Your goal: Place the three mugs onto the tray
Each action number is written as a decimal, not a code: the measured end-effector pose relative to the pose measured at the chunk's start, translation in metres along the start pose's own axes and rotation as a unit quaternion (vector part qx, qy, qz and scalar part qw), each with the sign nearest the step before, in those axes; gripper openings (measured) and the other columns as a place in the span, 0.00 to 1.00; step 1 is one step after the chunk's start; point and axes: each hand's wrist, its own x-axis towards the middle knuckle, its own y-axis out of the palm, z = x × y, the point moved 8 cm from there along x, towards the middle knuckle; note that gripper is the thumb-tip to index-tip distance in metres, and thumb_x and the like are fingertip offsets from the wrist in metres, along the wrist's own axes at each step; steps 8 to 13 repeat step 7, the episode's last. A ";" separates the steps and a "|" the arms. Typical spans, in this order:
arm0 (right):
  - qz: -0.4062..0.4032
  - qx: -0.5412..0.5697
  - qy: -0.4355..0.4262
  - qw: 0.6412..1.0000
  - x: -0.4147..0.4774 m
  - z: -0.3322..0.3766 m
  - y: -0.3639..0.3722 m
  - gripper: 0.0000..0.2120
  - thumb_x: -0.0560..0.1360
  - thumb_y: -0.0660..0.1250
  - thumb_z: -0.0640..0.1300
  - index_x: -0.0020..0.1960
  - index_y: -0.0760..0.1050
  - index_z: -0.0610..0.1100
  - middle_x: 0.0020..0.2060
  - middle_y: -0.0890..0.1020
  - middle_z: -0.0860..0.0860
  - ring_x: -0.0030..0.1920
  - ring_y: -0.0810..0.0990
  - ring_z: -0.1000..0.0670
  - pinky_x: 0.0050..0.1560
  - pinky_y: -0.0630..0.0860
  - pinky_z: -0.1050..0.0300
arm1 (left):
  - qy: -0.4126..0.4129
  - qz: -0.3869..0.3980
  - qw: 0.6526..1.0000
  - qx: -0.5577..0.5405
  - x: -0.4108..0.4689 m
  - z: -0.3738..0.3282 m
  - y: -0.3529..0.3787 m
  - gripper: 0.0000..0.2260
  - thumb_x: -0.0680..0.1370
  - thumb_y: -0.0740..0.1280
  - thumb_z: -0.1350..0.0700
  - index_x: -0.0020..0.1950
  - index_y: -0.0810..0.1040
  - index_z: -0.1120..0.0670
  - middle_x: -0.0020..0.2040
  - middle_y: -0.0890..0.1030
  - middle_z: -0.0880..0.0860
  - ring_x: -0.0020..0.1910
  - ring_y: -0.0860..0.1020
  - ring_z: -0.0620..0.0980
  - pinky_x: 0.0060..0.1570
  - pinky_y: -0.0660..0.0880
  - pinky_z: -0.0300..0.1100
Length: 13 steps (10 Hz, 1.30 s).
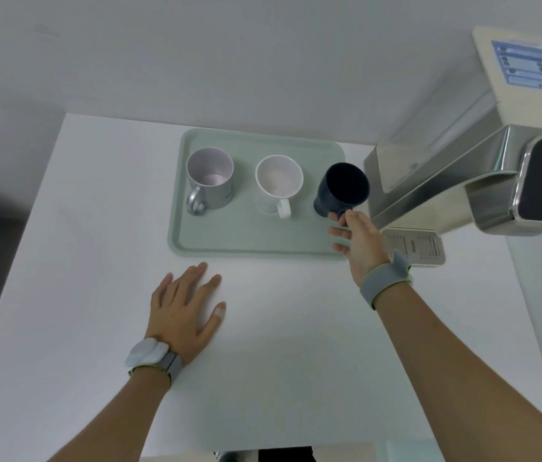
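Head view, white table [263,345] (pale wall [229,61]), tray [246,241]

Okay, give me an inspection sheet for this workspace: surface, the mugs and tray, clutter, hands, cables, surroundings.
Surface: white table, plain, no spills seen.
Job's things: green tray at the far side; silver mug upright on its left part; white mug upright in the middle; dark mug tilted at the tray's right end, held by its handle, whether it touches the tray cannot be told.
Clutter: nothing seen.
Grippers: left hand flat on the table, open; right hand pinching the dark mug's handle.
Cables: nothing seen.
Surroundings: drinks machine to the right, with its drip grate; bare wall behind.
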 end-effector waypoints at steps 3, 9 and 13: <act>-0.012 -0.032 0.012 0.999 0.004 -0.003 -0.002 0.11 0.80 0.57 0.49 0.41 0.73 0.50 0.54 0.83 0.50 0.46 0.78 0.50 0.43 0.72 0.55 | 0.004 -0.032 0.999 -0.005 0.000 0.003 0.003 0.23 0.80 0.61 0.41 0.75 0.72 0.46 0.79 0.69 0.52 0.78 0.65 0.52 0.79 0.49 0.51; -0.073 0.017 0.009 0.997 -0.014 -0.016 -0.023 0.05 0.78 0.62 0.50 0.52 0.72 0.51 0.53 0.84 0.50 0.45 0.83 0.47 0.44 0.76 0.53 | 0.007 -0.029 0.999 -0.016 -0.001 0.001 0.000 0.23 0.81 0.60 0.41 0.75 0.72 0.46 0.79 0.69 0.51 0.78 0.65 0.52 0.80 0.48 0.50; -0.073 0.017 0.009 0.997 -0.014 -0.016 -0.023 0.05 0.78 0.62 0.50 0.52 0.72 0.51 0.53 0.84 0.50 0.45 0.83 0.47 0.44 0.76 0.53 | 0.007 -0.029 0.999 -0.016 -0.001 0.001 0.000 0.23 0.81 0.60 0.41 0.75 0.72 0.46 0.79 0.69 0.51 0.78 0.65 0.52 0.80 0.48 0.50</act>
